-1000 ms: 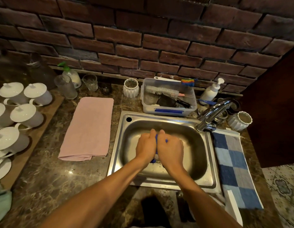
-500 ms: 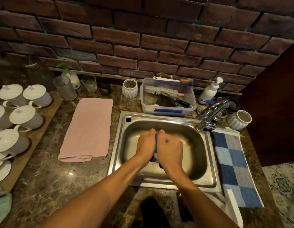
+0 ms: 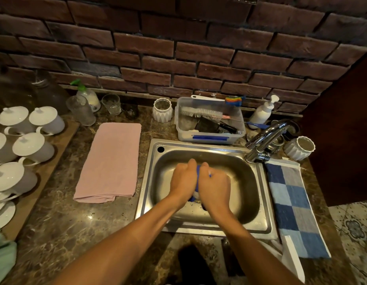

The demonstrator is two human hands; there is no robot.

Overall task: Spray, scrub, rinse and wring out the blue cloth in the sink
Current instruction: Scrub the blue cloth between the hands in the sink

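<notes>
marble counter (image 3: 55, 229) bears pink towel (image 3: 110, 161), checked cloth (image 3: 293, 204).

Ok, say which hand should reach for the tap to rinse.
Right hand, probably. The tap stands at the sink's right rear corner, nearer that hand; the left hand can hold the blue cloth meanwhile.

Most of the blue cloth (image 3: 197, 179) hidden between left hand (image 3: 183, 179) and right hand (image 3: 214, 187).
</notes>
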